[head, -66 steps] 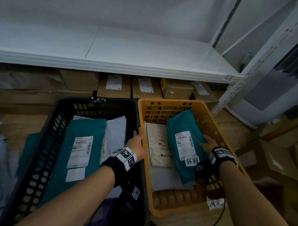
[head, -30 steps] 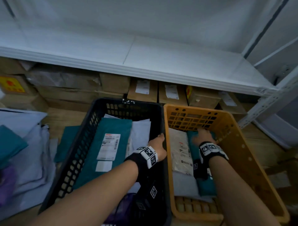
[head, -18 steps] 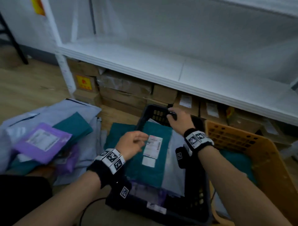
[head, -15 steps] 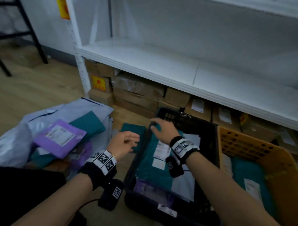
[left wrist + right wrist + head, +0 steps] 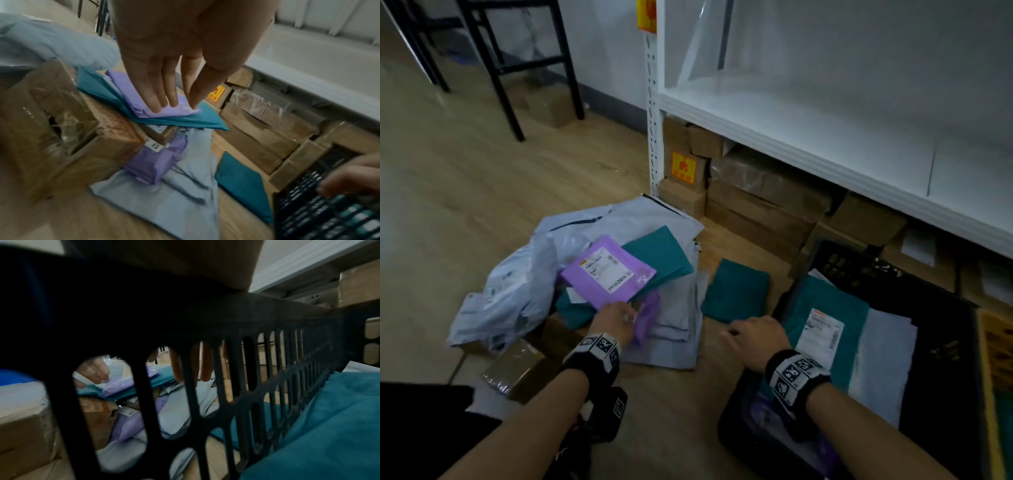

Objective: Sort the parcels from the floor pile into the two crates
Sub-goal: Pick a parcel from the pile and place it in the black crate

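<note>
We note left hand (image 5: pixel 613 317), fingers straight, pressing the purple parcel (image 5: pixel 607 270) at its 12 o'clock atop the floor pile (image 5: pixel 676 311). Right hand (image 5: pixel 755 337), at the pile's 3 o'clock, lies relaxed over the black crate (image 5: pixel 859 270) rim.
</note>
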A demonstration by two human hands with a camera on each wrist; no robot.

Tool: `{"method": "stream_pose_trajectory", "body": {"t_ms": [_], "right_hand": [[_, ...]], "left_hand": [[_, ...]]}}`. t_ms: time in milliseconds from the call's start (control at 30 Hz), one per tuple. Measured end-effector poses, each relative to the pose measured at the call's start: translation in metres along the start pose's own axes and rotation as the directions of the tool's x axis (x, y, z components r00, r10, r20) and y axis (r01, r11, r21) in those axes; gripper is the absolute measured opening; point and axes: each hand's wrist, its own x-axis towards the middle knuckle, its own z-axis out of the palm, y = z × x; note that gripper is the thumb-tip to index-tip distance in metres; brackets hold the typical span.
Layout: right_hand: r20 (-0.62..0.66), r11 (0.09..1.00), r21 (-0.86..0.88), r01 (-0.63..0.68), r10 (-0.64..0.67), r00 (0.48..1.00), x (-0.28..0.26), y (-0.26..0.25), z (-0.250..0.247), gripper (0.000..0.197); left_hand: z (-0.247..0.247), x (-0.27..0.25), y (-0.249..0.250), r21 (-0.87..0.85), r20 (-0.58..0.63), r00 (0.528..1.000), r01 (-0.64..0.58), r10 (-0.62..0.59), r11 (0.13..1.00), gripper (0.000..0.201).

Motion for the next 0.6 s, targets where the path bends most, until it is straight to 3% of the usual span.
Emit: {"method": "stream_pose_trajectory", "body": {"t_ms": [67,267,433,600], "right_hand": [[-0.023,0.999,-0.048,0.01,-0.011,1.0,-0.002,0.0,0.003,0.048],[0.004,0.998,-0.07,0.002,-0.002,1.0,0.0,-0.004,-0.003,0.04],[0.025,0.997,-0.07,-0.017,0.019,1.0,0.0,-0.005,-0.004,0.04],[-0.005,0.999,-0.043,-0.033,0.033,0.999,-0.001,-0.007,-0.006,0.037]], "left_hand": [[0.002,0.02,-0.007,0.218,0.013,1.0,-0.026,0.024,0.976,0.023],[0.014,0.052,-0.012,0.442,0.134,0.991,-0.074,0.016,0.894,0.039],[0.027,0.063,-0.022,0.459,0.163,0.987,-0.082,0.007,0.885,0.052],[0.027,0.058,-0.023,0.435,0.221,0.972,-0.177,0.086,0.883,0.054]]}}
